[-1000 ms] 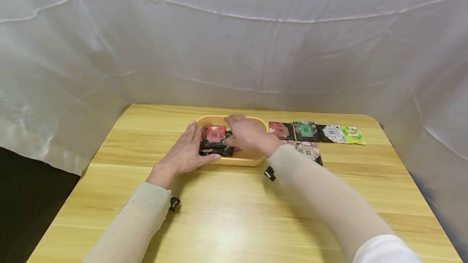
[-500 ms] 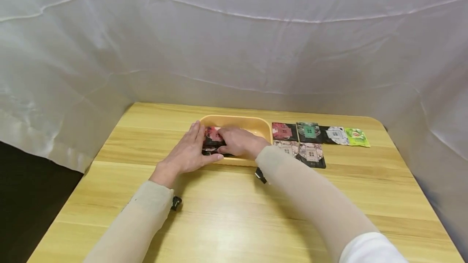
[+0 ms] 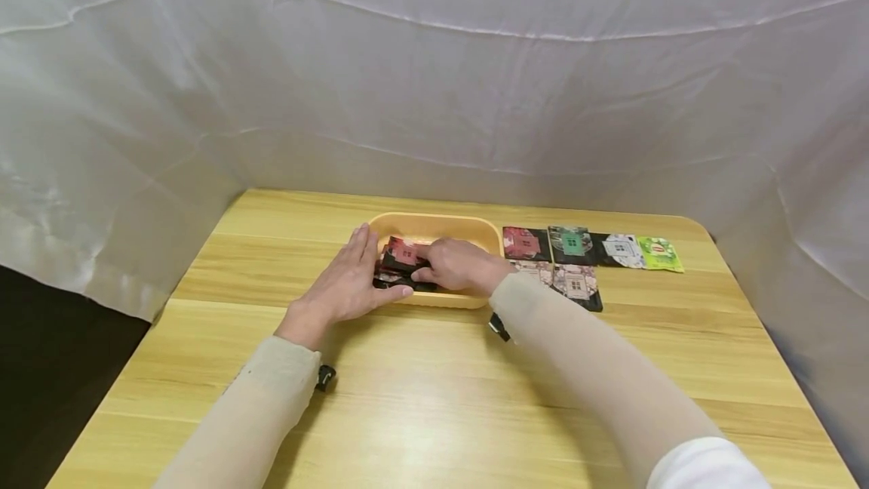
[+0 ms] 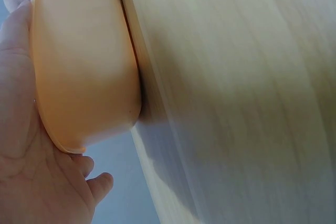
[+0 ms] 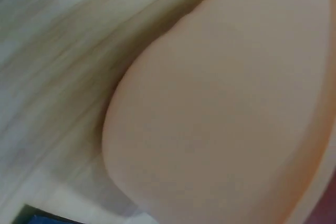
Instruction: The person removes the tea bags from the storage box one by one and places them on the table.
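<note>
In the head view a shallow yellow plastic basket point(image 3: 468, 301) holds several dark tea sachets at its left end. My left hand point(image 3: 348, 281) lies against the basket's left end, fingers straight along the rim and thumb over the front edge. Inside the basket, my right hand point(image 3: 458, 264) pinches the right side of a red-and-black tea sachet point(image 3: 403, 253), which sits tilted on top of the others. Black sachets point(image 3: 394, 281) show beneath it. The left wrist view shows my palm on the basket wall point(image 4: 84, 66); the right wrist view shows mostly basket wall point(image 5: 220, 108).
Right of the basket, sachets lie in two rows on the wooden table point(image 3: 421, 398): red point(image 3: 524, 243), green point(image 3: 572, 244), white point(image 3: 621, 249) and lime point(image 3: 658, 253) behind, pink ones point(image 3: 577, 284) in front. Pale fabric point(image 3: 434, 96) hangs around the table's back and sides.
My right hand has shifted within the basket onto the red sachet, which has turned askew and risen at one side. The left hand has stayed on the basket's left end.
</note>
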Demonstrator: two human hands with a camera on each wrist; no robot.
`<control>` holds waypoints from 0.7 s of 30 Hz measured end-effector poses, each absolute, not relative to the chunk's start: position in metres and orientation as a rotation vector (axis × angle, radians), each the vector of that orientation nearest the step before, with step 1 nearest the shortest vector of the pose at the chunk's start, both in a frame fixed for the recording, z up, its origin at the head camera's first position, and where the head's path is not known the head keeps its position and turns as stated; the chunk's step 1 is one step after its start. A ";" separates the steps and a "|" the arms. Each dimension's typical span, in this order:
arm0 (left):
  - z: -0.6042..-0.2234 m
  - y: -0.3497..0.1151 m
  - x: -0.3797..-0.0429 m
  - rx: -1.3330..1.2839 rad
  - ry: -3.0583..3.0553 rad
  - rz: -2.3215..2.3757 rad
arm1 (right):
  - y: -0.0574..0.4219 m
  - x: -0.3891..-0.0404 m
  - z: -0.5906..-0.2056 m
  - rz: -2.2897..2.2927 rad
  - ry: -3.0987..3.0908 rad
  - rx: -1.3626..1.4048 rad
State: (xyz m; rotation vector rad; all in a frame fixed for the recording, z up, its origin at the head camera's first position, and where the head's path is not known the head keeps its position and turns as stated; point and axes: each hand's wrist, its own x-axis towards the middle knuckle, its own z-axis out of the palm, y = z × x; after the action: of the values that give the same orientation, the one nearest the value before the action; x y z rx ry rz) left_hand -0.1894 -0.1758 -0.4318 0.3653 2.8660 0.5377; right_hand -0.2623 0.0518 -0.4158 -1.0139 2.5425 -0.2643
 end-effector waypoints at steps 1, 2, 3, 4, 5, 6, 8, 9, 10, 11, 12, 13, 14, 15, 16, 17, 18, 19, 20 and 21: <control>-0.432 -0.176 -0.189 0.362 2.865 0.537 | 0.052 -0.263 -0.415 -0.278 2.543 -0.988; -0.432 -0.176 -0.189 0.363 2.864 0.541 | 0.052 -0.263 -0.414 -0.293 2.548 -0.968; -0.432 -0.176 -0.189 0.359 2.862 0.542 | 0.051 -0.264 -0.412 -0.311 2.556 -0.944; -0.432 -0.176 -0.189 0.361 2.860 0.546 | 0.050 -0.265 -0.412 -0.319 2.571 -0.927; -0.432 -0.176 -0.189 0.360 2.859 0.549 | 0.049 -0.266 -0.411 -0.323 2.589 -0.914; -0.432 -0.176 -0.189 0.360 2.858 0.549 | 0.047 -0.267 -0.410 -0.321 2.608 -0.901; -0.431 -0.176 -0.189 0.359 2.859 0.547 | 0.042 -0.268 -0.410 -0.294 2.639 -0.886; -0.431 -0.176 -0.189 0.360 2.861 0.543 | 0.039 -0.269 -0.411 -0.271 2.650 -0.880; -0.431 -0.176 -0.189 0.360 2.862 0.541 | 0.036 -0.269 -0.411 -0.251 2.657 -0.877; -0.431 -0.176 -0.189 0.360 2.861 0.541 | 0.033 -0.270 -0.412 -0.240 2.660 -0.875; -0.431 -0.176 -0.189 0.362 2.860 0.543 | 0.030 -0.270 -0.414 -0.235 2.657 -0.877; -0.431 -0.176 -0.189 0.363 2.861 0.544 | 0.028 -0.270 -0.415 -0.236 2.655 -0.881; -0.431 -0.176 -0.189 0.365 2.861 0.547 | 0.025 -0.271 -0.417 -0.237 2.654 -0.889; -0.431 -0.177 -0.189 0.367 2.861 0.551 | 0.023 -0.271 -0.418 -0.244 2.651 -0.892; -0.431 -0.177 -0.189 0.368 2.861 0.556 | 0.022 -0.271 -0.419 -0.251 2.649 -0.889; -0.431 -0.177 -0.190 0.369 2.861 0.560 | 0.020 -0.271 -0.420 -0.258 2.646 -0.882; -0.431 -0.176 -0.190 0.369 2.862 0.560 | 0.019 -0.272 -0.422 -0.266 2.643 -0.875; -0.431 -0.177 -0.190 0.367 2.861 0.558 | 0.018 -0.272 -0.422 -0.265 2.641 -0.870; -0.432 -0.177 -0.190 0.366 2.861 0.558 | 0.017 -0.272 -0.422 -0.261 2.635 -0.860; -0.432 -0.177 -0.190 0.365 2.862 0.556 | 0.017 -0.273 -0.422 -0.250 2.632 -0.854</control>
State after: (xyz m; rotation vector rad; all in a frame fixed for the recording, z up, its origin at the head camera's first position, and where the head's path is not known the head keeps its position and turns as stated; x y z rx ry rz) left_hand -0.1899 -0.1769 -0.4316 0.3654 2.8619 0.5559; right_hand -0.2725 0.0165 -0.4222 -0.8544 2.6319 -0.2496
